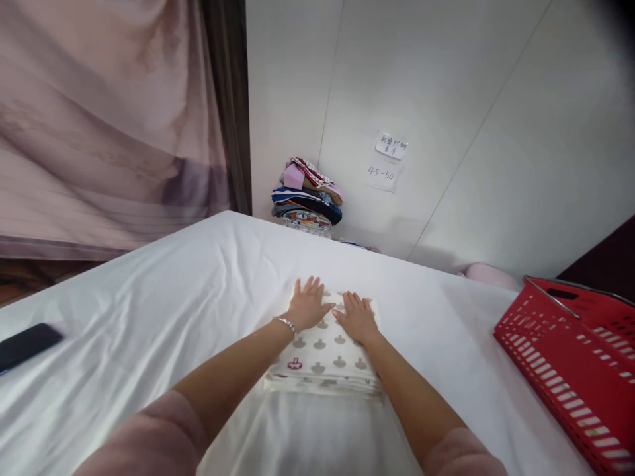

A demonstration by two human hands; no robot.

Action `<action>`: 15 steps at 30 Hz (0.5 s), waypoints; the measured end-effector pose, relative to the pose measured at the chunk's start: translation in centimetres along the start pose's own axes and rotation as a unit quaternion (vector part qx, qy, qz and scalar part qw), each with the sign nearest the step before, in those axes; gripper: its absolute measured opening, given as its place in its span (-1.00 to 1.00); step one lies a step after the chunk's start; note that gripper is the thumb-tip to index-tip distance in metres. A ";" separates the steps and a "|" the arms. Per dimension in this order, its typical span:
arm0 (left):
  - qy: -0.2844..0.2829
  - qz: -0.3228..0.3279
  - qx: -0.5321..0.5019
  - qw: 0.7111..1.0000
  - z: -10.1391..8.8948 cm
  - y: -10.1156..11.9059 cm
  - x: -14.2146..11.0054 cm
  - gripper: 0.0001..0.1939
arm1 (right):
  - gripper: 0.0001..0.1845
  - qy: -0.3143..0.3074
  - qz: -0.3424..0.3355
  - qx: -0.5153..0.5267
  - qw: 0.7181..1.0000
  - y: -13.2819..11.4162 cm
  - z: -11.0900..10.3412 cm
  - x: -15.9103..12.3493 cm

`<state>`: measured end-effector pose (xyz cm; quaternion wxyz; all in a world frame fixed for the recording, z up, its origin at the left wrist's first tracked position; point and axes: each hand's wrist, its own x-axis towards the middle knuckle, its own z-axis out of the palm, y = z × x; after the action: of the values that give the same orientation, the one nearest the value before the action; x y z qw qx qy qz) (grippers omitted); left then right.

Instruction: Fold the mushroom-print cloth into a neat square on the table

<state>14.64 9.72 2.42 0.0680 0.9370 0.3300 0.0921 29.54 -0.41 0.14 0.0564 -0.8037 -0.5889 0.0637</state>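
Note:
A folded white cloth point(320, 354) with rows of grey mushroom-like prints and one magenta print lies on the white sheet point(198, 330), its layered folds facing me. My left hand point(308, 304), a silver bracelet at its wrist, rests flat on the far left part of the cloth with fingers spread. On the far right part lies my right hand point(358, 317), palm down, fingers stretched out. The two thumbs point toward each other near the middle. Neither hand grips anything.
A red plastic basket point(570, 344) with a metal handle stands at the right. At the left edge lies a dark phone point(30, 345). Folded clothes point(307, 195) are stacked against the white wall point(421, 79), beneath paper notes point(381, 173). A pink curtain point(99, 119) hangs at left.

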 end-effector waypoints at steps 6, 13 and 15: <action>-0.024 0.062 -0.022 0.998 1.7 0.9 0.1 -0.35 | -0.27 -0.012 0.002 0.014 1.000 -0.1 -0.7 0.3; -0.013 0.073 -0.030 0.997 2.4 0.2 0.0 -0.29 | -0.27 -0.001 0.009 0.010 1.000 1.8 -1.2 -0.5; -0.007 0.072 -0.030 0.997 2.5 0.2 0.0 -0.30 | -0.27 0.015 0.005 -0.005 1.000 2.1 -0.7 -0.9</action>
<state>15.30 9.45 -0.01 0.0914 0.9566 0.2580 0.0996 31.40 -1.93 0.53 0.0610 -0.8078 -0.5842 0.0489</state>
